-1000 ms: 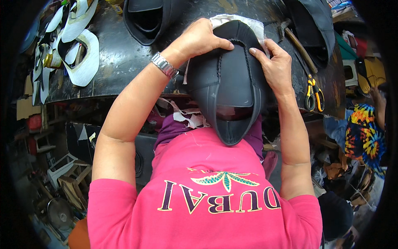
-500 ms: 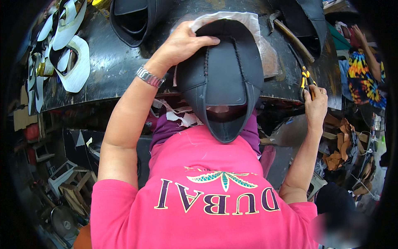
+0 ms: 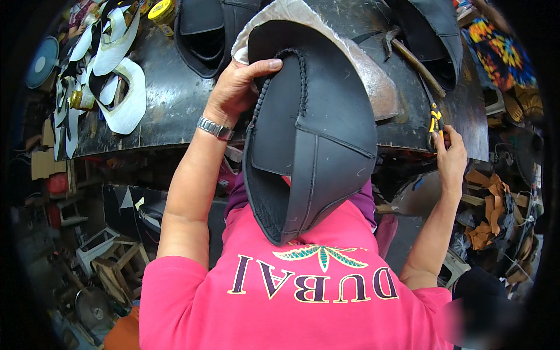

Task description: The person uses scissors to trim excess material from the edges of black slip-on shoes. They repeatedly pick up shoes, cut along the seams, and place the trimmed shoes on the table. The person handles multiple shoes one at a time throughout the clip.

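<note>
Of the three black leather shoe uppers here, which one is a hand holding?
The big middle upper with the braided seam: the left hand grips its top edge. The two other uppers lie untouched on the workbench behind.

My left hand (image 3: 236, 93) grips the top edge of a black stitched leather piece (image 3: 312, 134) hanging over the near edge of the dark counter (image 3: 169, 96), while my right hand (image 3: 450, 160) closes on yellow-handled pliers (image 3: 434, 122) at the counter's right edge. White cut-outs (image 3: 125, 108) lie at its left end.

Head-worn fisheye, close, looking down
</note>
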